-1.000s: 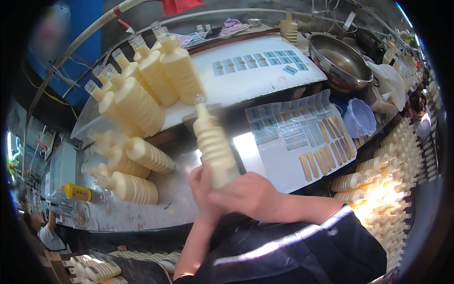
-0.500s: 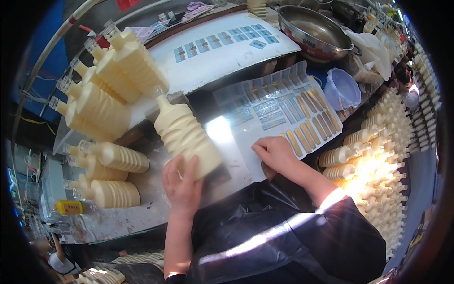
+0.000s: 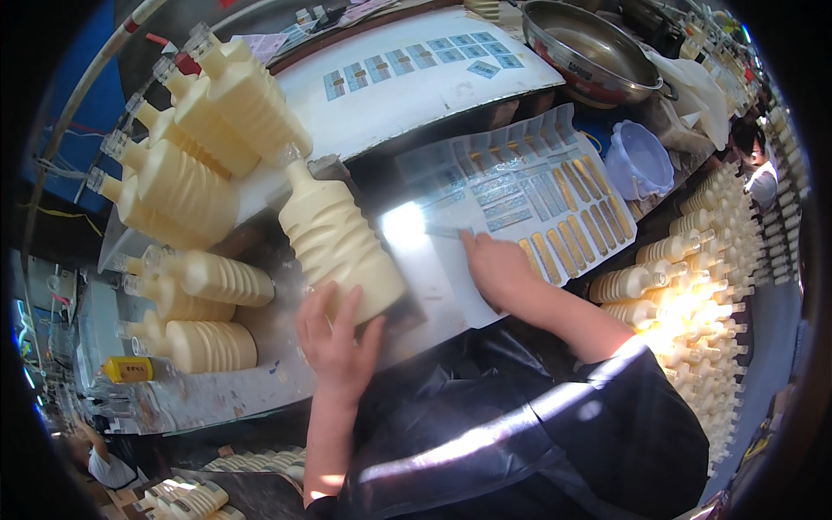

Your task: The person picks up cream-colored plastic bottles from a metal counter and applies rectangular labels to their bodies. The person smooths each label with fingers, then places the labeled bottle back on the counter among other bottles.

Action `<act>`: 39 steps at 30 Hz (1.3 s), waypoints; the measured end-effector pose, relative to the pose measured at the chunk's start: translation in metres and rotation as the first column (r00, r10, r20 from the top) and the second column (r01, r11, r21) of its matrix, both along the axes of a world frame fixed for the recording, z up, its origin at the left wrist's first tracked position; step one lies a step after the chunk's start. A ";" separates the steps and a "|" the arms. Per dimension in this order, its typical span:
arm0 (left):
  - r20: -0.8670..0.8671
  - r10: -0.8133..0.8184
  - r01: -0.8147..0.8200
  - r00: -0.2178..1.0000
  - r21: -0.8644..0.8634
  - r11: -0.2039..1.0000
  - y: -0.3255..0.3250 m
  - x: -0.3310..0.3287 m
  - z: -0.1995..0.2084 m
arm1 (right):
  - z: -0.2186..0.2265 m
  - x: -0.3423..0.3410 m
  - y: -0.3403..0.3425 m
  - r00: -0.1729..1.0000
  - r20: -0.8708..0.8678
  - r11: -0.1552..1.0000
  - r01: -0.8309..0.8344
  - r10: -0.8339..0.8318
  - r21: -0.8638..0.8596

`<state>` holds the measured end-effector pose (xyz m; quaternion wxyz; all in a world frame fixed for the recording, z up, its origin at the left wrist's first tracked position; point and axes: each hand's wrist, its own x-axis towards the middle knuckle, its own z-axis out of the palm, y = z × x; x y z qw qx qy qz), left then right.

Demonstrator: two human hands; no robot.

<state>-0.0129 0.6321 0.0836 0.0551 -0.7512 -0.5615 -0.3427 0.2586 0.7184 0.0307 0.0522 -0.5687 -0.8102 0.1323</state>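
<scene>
A cream plastic bottle (image 3: 340,238) with a wavy ribbed body lies on the grey worktop, its neck pointing away from me. My left hand (image 3: 336,338) holds it by the base end, fingers spread over the near side. To the right, my right hand (image 3: 496,264) is closed in a pinch over the near left part of a white sheet (image 3: 452,277). A thin bluish label strip (image 3: 444,230) sticks out leftward from its fingertips. Rows of gold labels (image 3: 568,243) and blue-grey labels (image 3: 511,204) lie on that sheet.
More cream bottles (image 3: 208,277) lie stacked at left, beside a small yellow container (image 3: 128,370). Beyond are a white board (image 3: 373,121) with blue labels, a metal pan (image 3: 589,52) and a lilac bucket (image 3: 640,163). Many bottles (image 3: 667,295) stand at right.
My right hand has moved slightly up the sheet, and a label strip now shows at its fingertips. The bottle has turned a little under my left hand, whose thumb now shows.
</scene>
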 end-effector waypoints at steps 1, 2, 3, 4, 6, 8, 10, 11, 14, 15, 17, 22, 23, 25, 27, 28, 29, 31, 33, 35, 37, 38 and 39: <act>0.015 0.006 -0.006 1.000 0.027 1.000 -0.002 0.002 -0.001 | 0.010 0.000 -0.015 0.999 0.031 0.999 -0.021 0.023 -0.042; 0.033 0.010 -0.012 0.999 0.054 0.998 -0.005 0.004 -0.003 | 0.017 0.002 -0.026 0.997 0.064 0.996 -0.040 0.046 -0.084; 0.044 -0.031 0.029 0.999 0.061 0.998 -0.008 0.007 -0.005 | 0.019 0.004 -0.032 0.995 0.089 0.995 -0.035 0.044 -0.093; 0.055 -0.074 0.070 0.996 0.068 0.995 -0.010 0.009 -0.005 | 0.020 0.007 -0.037 0.993 0.113 0.994 -0.029 0.041 -0.103; 0.151 -0.213 0.210 0.965 0.030 0.977 -0.013 0.018 -0.004 | 0.021 0.011 -0.048 0.991 0.131 0.993 -0.003 0.018 -0.117; 0.326 -0.360 0.390 0.874 -0.029 0.921 -0.011 0.034 -0.002 | 0.021 0.012 -0.058 0.993 0.121 0.993 0.016 -0.002 -0.121; 0.482 -0.398 0.547 0.781 -0.218 0.808 -0.004 0.052 0.001 | 0.017 0.018 -0.075 1.000 0.030 0.995 0.007 -0.004 -0.102; 0.652 -0.219 0.613 0.726 -0.469 0.636 -0.004 0.059 0.005 | 0.017 0.021 -0.079 1.000 -0.013 0.996 0.000 -0.001 -0.094; 0.830 -0.088 0.759 0.551 -0.454 0.467 0.002 0.076 -0.032 | 0.023 0.025 -0.079 0.997 -0.075 0.999 -0.013 0.016 0.034; 0.829 -0.028 0.747 0.558 -0.488 0.452 0.001 0.082 -0.039 | 0.022 0.028 -0.082 0.998 -0.060 0.999 -0.025 0.027 0.040; 0.831 0.245 0.793 0.499 -0.552 0.259 0.005 0.085 -0.049 | 0.013 0.035 -0.091 0.998 -0.030 0.997 -0.051 0.053 0.052; 0.718 0.497 0.814 0.488 -0.580 0.038 0.010 0.083 -0.064 | -0.017 0.062 -0.094 0.953 -0.140 0.949 -0.237 0.269 0.208; 0.689 0.522 0.804 0.503 -0.595 0.011 0.010 0.083 -0.063 | -0.016 0.064 -0.091 0.935 -0.181 0.940 -0.264 0.304 0.215; 0.635 0.576 0.788 0.514 -0.616 -0.024 0.012 0.085 -0.060 | -0.014 0.062 -0.083 0.906 -0.360 0.975 -0.200 0.223 0.100; 0.589 0.641 0.782 0.492 -0.622 -0.029 0.016 0.087 -0.051 | -0.005 0.055 -0.076 0.868 -0.472 0.986 -0.166 0.151 0.010; 0.587 0.662 0.787 0.465 -0.617 -0.005 0.016 0.089 -0.047 | 0.006 0.049 -0.075 0.856 -0.501 0.988 -0.156 0.126 -0.019; 0.586 0.683 0.791 0.436 -0.612 0.020 0.016 0.091 -0.043 | 0.014 0.043 -0.074 0.843 -0.529 0.988 -0.148 0.100 -0.049; 0.617 0.682 0.781 0.393 -0.615 0.108 0.015 0.093 -0.034 | 0.019 0.031 -0.077 0.869 -0.406 0.957 -0.226 0.282 0.181; 0.684 0.634 0.754 0.362 -0.615 0.232 0.011 0.093 -0.029 | 0.023 0.026 -0.083 0.891 -0.191 0.891 -0.349 0.411 0.290; 0.733 0.584 0.720 0.348 -0.608 0.334 0.005 0.090 -0.031 | 0.041 0.019 -0.084 0.860 -0.238 0.876 -0.377 0.452 0.301; 0.760 0.533 0.659 0.372 -0.621 0.425 0.002 0.086 -0.025 | 0.057 0.020 -0.082 0.823 -0.291 0.860 -0.396 0.487 0.322; 0.773 0.465 0.654 0.431 -0.623 0.429 0.001 0.080 -0.013 | 0.062 0.018 -0.076 0.813 -0.388 0.893 -0.331 0.434 0.306; 0.776 0.393 0.647 0.494 -0.630 0.430 0.001 0.075 0.003 | 0.065 0.017 -0.069 0.791 -0.484 0.922 -0.263 0.374 0.283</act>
